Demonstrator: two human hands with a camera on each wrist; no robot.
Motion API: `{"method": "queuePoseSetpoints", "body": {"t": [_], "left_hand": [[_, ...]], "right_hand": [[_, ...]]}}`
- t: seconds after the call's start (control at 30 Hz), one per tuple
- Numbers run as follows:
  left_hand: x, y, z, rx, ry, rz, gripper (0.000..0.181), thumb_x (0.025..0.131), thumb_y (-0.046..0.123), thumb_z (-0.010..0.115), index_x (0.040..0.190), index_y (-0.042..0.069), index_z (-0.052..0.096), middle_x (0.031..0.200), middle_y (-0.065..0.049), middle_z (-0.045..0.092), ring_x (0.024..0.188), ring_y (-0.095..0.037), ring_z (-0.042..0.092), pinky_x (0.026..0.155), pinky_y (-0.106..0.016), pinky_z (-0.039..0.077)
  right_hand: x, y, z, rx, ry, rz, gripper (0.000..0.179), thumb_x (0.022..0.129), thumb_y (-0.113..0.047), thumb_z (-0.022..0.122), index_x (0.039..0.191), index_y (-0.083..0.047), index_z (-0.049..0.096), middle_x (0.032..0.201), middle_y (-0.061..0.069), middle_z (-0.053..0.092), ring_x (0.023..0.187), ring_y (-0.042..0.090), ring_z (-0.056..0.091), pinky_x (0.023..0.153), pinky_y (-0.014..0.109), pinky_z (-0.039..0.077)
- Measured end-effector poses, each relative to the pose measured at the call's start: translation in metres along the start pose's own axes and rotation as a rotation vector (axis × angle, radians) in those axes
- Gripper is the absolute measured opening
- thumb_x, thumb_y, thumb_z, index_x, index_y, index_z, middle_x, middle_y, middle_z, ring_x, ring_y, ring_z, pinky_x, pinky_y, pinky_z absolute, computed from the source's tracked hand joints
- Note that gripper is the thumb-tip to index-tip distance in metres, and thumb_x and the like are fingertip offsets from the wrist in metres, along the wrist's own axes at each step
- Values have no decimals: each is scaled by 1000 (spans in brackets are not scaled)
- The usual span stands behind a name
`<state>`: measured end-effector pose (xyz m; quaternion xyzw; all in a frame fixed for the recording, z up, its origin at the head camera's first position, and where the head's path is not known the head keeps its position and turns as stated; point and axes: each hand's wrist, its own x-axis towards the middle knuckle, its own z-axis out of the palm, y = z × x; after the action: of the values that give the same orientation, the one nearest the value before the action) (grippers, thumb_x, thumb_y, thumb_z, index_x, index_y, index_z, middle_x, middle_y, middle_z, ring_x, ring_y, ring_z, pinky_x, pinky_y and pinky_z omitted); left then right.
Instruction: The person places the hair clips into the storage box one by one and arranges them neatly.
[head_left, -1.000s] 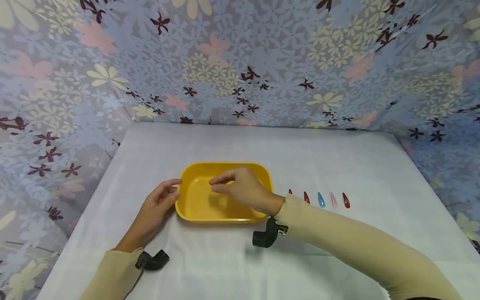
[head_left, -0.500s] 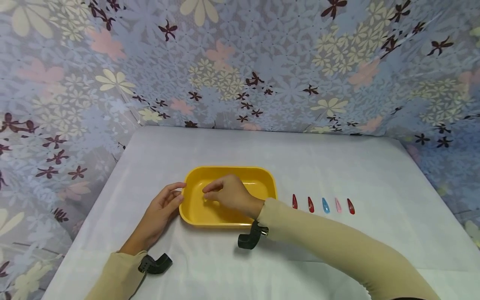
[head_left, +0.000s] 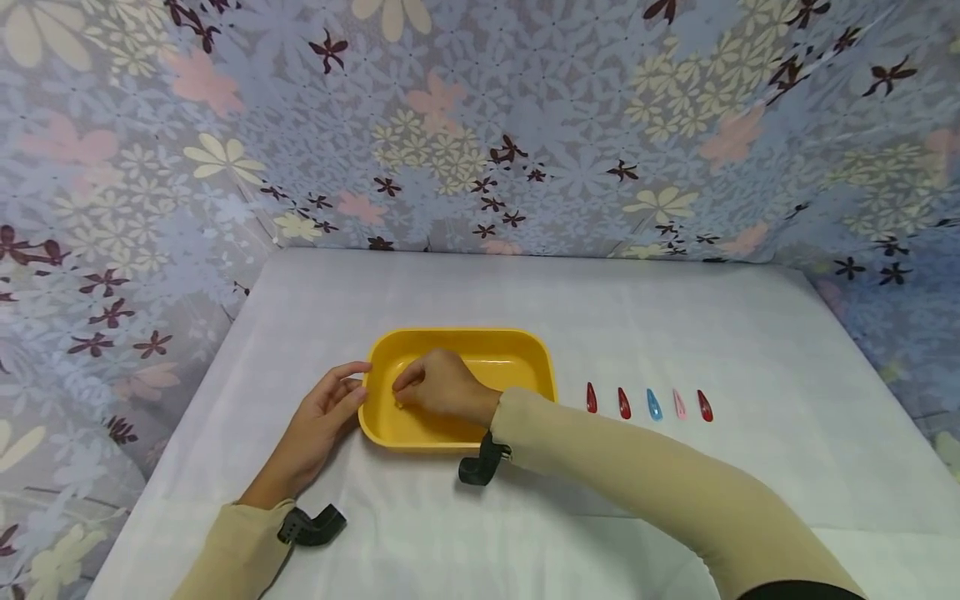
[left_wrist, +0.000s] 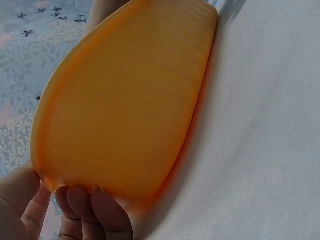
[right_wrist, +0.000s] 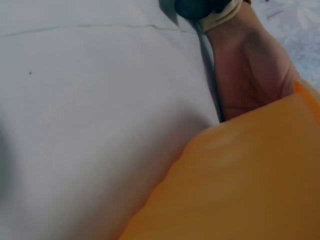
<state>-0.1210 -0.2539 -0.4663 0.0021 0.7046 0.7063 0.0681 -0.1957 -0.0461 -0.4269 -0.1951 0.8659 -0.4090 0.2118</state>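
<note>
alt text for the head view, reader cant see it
A person's right hand is inside a yellow tray while the left hand touches its left end. Five hair clips, three red, one blue and one pink, lie in a row to its right on white cloth.

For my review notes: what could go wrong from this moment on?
The right sleeve lies close beside the row of hair clips in the head view; drawing that arm back could brush them out of line.
The left hand appears only to touch the end of the yellow tray, so a bump from the right hand might slide it.
The small yellow piece blends with the tray, so a misplacement might go unnoticed.
</note>
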Motion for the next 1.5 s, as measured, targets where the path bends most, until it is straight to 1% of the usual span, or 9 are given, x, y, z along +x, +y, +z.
{"method": "queuePoseSetpoints", "body": {"t": [0.23,0.5,0.67,0.83,1.0,1.17,1.27,1.4,1.5], "left_hand": [[1,-1,3,5,4,-10,46,105,29,60,146,10,48,119,-12,53,100,-15,58,88,-23,53],[3,1,6,1,10,-8,46,105,26,60,146,9,48,117,-12,53,98,-14,57,86,-22,52],[6,2,7,15,3,-26,47,105,30,61,146,12,49,120,-14,53,100,-16,57,88,-22,52],[7,3,9,17,-2,-42,48,105,31,61,147,12,48,121,-14,52,101,-17,57,87,-23,53],[8,3,10,33,1,-42,48,105,32,60,147,12,49,121,-14,52,99,-16,57,86,-22,53],[9,2,9,38,-8,-13,47,105,30,60,147,11,49,119,-16,52,97,-16,56,85,-22,53],[9,1,8,41,-8,-5,46,105,29,59,146,10,49,118,-16,52,96,-16,56,85,-22,53],[5,1,5,39,-1,-7,46,106,28,59,146,10,49,117,-15,53,96,-16,57,85,-22,53],[2,1,3,34,9,-9,45,105,28,60,145,10,49,116,-13,54,95,-15,58,85,-22,53]], "right_hand": [[1,8,2,-16,-12,-76,4,89,-8,79,88,-11,80,77,-9,69,71,10,58,65,21,47],[-3,7,1,-102,-5,-113,9,90,-3,73,91,-11,76,80,-6,66,74,10,57,70,20,48],[-3,10,-2,-26,16,-115,8,91,-5,74,90,-12,77,80,-8,68,74,9,59,71,20,50],[-6,1,-14,62,89,-80,4,93,-12,77,96,-11,78,83,-6,68,81,14,60,71,23,49],[-20,-10,-49,134,137,-79,12,95,-16,76,106,-12,78,90,-3,67,88,20,59,72,26,48],[-57,-9,-108,216,240,-134,16,95,-19,76,111,-18,77,98,1,69,68,21,53,60,27,44],[-86,3,-143,239,336,-115,22,95,-25,76,116,-20,76,104,4,67,67,22,53,57,27,39],[-125,31,-179,307,444,-20,35,94,-35,75,124,-16,72,116,6,62,86,20,57,63,26,44],[-150,56,-196,402,498,46,41,94,-35,76,127,-12,70,114,4,62,79,17,50,66,25,44]]}}
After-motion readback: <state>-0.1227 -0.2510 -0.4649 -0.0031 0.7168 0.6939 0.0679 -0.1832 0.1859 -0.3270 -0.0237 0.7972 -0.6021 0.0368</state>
